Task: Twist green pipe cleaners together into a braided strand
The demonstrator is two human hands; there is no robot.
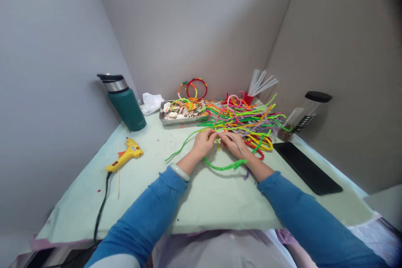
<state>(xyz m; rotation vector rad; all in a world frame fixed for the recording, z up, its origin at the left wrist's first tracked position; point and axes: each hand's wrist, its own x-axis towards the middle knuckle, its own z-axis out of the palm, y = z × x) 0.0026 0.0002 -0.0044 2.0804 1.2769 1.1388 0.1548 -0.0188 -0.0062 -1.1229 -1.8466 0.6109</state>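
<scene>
My left hand [203, 143] and my right hand [233, 144] meet above the table, fingertips closed in a pinch close together on a pipe cleaner. From between them hangs a curved band wrapped in fuzzy green pipe cleaner [224, 168], its lower arc bowing towards me. A thin pale lilac pipe cleaner [236, 142] runs over the back of my right hand. To the left of my left hand trails a loose green pipe cleaner [179, 151]. The exact spot being pinched is hidden by my fingers. A short purple end [247, 173] shows beside my right wrist.
Behind my hands lie a heap of coloured pipe cleaners [241, 115] and a metal tray [185, 121] of shells. Two wrapped rings [197, 79] lean on the wall. A yellow glue gun [125, 155] and green bottle [127, 109] stand left; a black phone [306, 167] lies right.
</scene>
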